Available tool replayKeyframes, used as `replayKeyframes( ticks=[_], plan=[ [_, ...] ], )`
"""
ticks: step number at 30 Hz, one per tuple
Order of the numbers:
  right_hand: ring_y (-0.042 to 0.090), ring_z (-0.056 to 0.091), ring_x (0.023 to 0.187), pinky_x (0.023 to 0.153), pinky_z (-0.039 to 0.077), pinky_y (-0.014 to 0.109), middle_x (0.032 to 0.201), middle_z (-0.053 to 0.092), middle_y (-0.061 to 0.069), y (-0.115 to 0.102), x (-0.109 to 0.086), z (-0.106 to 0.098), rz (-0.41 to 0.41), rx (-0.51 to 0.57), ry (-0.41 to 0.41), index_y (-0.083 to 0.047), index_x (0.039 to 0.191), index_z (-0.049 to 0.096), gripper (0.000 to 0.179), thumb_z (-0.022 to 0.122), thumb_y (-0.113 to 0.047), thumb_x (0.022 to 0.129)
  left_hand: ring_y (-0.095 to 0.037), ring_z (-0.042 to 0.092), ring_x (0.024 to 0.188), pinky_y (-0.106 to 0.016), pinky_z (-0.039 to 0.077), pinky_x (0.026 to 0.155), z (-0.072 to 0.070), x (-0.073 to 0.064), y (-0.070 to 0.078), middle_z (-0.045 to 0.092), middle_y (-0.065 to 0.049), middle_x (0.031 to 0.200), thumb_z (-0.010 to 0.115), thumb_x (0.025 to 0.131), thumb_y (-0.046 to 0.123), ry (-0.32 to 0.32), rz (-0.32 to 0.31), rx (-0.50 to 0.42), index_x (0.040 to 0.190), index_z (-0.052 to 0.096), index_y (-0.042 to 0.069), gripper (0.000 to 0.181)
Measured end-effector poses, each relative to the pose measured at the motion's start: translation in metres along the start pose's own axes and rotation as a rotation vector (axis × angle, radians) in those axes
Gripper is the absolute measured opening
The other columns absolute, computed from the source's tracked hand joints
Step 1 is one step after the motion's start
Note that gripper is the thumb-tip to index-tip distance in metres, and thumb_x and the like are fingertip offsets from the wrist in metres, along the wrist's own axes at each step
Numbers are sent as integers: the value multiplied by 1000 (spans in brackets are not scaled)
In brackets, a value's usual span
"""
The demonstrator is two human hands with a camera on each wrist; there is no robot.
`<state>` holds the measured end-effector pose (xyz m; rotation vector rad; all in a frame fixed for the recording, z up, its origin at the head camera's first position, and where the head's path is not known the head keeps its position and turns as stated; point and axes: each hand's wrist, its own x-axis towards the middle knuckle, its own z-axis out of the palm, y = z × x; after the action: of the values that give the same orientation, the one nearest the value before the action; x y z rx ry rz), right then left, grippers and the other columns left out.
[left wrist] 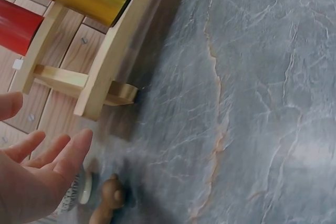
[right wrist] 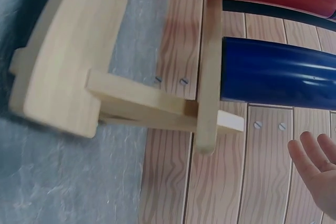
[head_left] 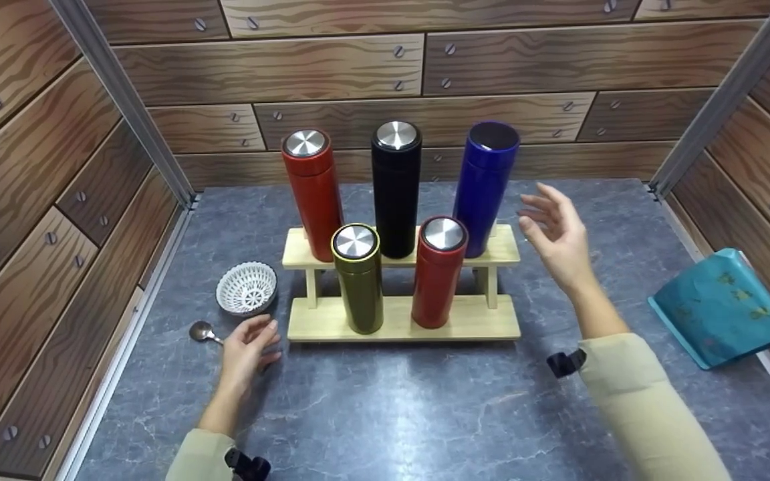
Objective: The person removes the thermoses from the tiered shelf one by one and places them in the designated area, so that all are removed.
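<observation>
My right hand (head_left: 559, 244) hovers right of a blue thermos flask (head_left: 485, 194), apart from it, with relaxed fingers and nothing held. On the upper tier of a two-tier wooden stand (head_left: 305, 321), the blue flask shares the row with a black flask (head_left: 396, 194) and a tall red flask (head_left: 315, 200). A gold-green flask (head_left: 360, 290) and a shorter red flask (head_left: 437, 280) stand upright on the lower tier. My left hand (head_left: 246, 354) is loosely spread left of the stand, holding nothing. Beside it lie a metal spoon (head_left: 203, 331) and a white woven-pattern bowl (head_left: 247, 287).
A teal pouch (head_left: 722, 310) rests against the right wall. In the left wrist view, a small brown rounded object (left wrist: 111, 195) lies near the left hand; its kind is unclear. Wood-patterned walls (head_left: 331, 67) enclose the grey marbled tabletop (head_left: 385, 414) at the back and sides.
</observation>
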<state>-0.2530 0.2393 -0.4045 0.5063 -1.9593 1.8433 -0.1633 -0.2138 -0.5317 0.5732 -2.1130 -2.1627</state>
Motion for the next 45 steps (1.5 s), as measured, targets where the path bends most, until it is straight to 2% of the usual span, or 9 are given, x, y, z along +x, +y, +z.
replayKeyframes(
  ticks=[5, 10, 13, 19, 25, 31, 38, 45],
  plan=[
    [39, 53, 107, 85, 50, 26, 123, 51, 26, 1, 12, 8, 18, -15, 12, -3, 136, 41, 56, 64, -1, 85, -30, 62, 93, -42, 57, 71, 7, 0, -5, 56, -23, 113, 63, 88, 11, -7, 18, -17, 123, 49, -8, 43],
    [37, 51, 109, 86, 49, 28, 124, 53, 17, 2, 22, 15, 50, -25, 7, 0, 137, 37, 61, 65, 0, 84, -20, 60, 91, -44, 56, 72, 14, -1, -9, 50, -28, 121, 65, 85, 7, -24, 14, -43, 125, 45, -10, 47],
    [34, 51, 110, 88, 48, 32, 125, 51, 17, -5, 26, 21, 71, -27, 5, 2, 138, 35, 63, 65, 2, 83, -14, 58, 89, -44, 56, 71, 17, 0, -12, 50, -27, 121, 66, 84, 4, -24, 0, -59, 125, 44, -10, 49],
    [30, 50, 110, 92, 46, 40, 128, 47, 21, -24, 30, 34, 89, -53, -15, 3, 138, 32, 66, 66, 0, 82, -14, 60, 84, -42, 57, 70, 22, 7, -19, 54, -23, 116, 68, 79, -4, -10, -20, -76, 123, 46, -9, 50],
    [31, 49, 111, 92, 44, 45, 127, 47, 22, -26, 34, 41, 113, -55, -28, 1, 138, 33, 67, 68, -2, 81, -15, 61, 80, -42, 57, 71, 26, 14, -21, 51, -25, 120, 66, 80, -6, -16, -67, -128, 125, 45, -8, 50],
    [26, 52, 106, 90, 47, 43, 124, 49, 20, -24, 35, 45, 110, -65, -32, 0, 139, 33, 71, 70, -1, 79, -16, 62, 81, -42, 57, 72, 26, 20, -23, 50, -24, 121, 64, 81, -7, -28, -105, -203, 127, 43, -8, 50],
    [23, 53, 103, 90, 45, 46, 119, 52, 18, -21, 36, 47, 103, -63, -47, 1, 137, 34, 72, 72, 2, 76, -18, 63, 77, -38, 58, 67, 22, 26, -28, 55, -19, 110, 63, 80, -10, -60, -129, -251, 126, 45, -7, 50],
    [21, 56, 96, 83, 49, 35, 112, 57, 14, -22, 36, 48, 93, -65, -5, -1, 129, 43, 67, 77, 1, 71, -18, 62, 75, -37, 58, 66, 16, 34, -29, 59, -14, 101, 66, 78, -10, -103, -142, -247, 122, 50, -4, 48]
  ],
)
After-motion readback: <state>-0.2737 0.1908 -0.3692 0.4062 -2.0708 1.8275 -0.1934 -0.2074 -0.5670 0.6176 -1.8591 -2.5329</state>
